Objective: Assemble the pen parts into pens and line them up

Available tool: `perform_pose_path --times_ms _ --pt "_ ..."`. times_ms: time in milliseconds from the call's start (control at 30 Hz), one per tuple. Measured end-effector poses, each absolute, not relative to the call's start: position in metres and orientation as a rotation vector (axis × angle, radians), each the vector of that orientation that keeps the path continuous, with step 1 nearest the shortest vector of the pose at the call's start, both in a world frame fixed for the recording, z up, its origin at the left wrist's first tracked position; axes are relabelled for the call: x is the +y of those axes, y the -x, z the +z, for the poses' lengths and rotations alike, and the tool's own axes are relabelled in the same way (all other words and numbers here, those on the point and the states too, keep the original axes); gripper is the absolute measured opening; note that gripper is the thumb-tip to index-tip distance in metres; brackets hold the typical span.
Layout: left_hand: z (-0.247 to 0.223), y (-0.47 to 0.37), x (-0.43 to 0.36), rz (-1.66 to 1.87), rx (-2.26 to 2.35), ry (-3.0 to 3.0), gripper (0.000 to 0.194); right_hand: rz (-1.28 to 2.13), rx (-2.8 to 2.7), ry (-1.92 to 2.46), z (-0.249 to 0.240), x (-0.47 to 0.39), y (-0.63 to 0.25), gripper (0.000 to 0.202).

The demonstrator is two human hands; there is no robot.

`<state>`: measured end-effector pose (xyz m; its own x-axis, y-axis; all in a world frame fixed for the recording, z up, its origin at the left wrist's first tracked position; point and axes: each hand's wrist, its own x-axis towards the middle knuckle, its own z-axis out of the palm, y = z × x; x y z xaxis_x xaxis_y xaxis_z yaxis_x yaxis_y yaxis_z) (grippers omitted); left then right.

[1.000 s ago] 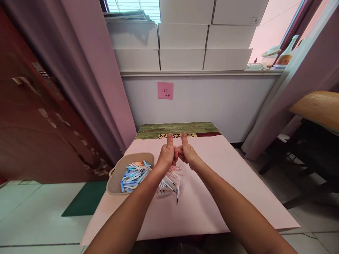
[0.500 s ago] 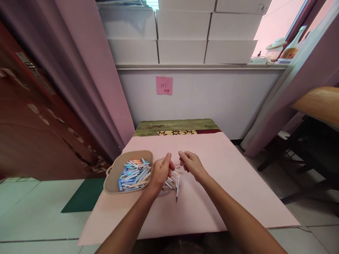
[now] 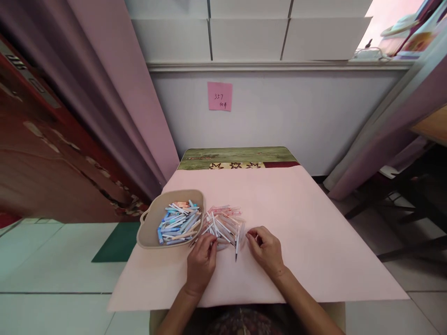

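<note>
A heap of slim white sticks with dark tips (image 3: 223,228), like pen refills, lies with clear and pinkish plastic packaging (image 3: 226,211) on the pink-covered table. My left hand (image 3: 202,260) is at the heap's lower left edge, fingers curled and thumb drawn in; what they pinch is too small to make out. Just right of the heap, my right hand (image 3: 267,251) has thumb and forefinger closed together beside the clear plastic; whether anything is between them is unclear. Left of the heap stands a beige basket (image 3: 149,228) full of blue, white and orange pen-like pieces (image 3: 179,222).
The pink sheet (image 3: 314,260) covers most of the low table, leaving its green patterned far end (image 3: 233,156) bare. Beyond is a wall with a pink note (image 3: 220,96) below white boxes (image 3: 247,39). A dark chair (image 3: 412,204) stands at the right.
Both hands have come down and toward me, the left to the heap's lower edge and the right to its side, uncovering the packaging. The camera view has tilted lower.
</note>
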<state>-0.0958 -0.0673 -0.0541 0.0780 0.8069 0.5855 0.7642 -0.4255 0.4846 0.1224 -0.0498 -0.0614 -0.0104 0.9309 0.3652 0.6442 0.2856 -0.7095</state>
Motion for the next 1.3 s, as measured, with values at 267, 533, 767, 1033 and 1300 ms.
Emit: perform_pose_path --times_ms 267,533,767,1033,1300 --pt "-0.059 0.095 -0.071 1.173 1.673 -2.449 0.020 0.279 -2.105 1.133 -0.060 -0.061 -0.119 0.017" --pt "-0.050 0.097 -0.074 1.143 1.757 -2.349 0.014 0.305 -2.078 1.221 -0.059 -0.061 -0.120 0.020" --pt "-0.045 0.096 -0.077 0.886 1.779 -2.423 0.005 0.255 -2.082 1.359 -0.057 -0.062 -0.105 0.025" --pt "-0.043 0.091 -0.078 0.774 1.763 -2.460 0.014 0.113 -2.100 1.349 -0.068 -0.057 -0.092 0.018" --pt "-0.050 0.098 -0.075 1.010 1.639 -2.316 0.014 0.148 -1.927 1.199 -0.064 -0.064 -0.101 0.014"
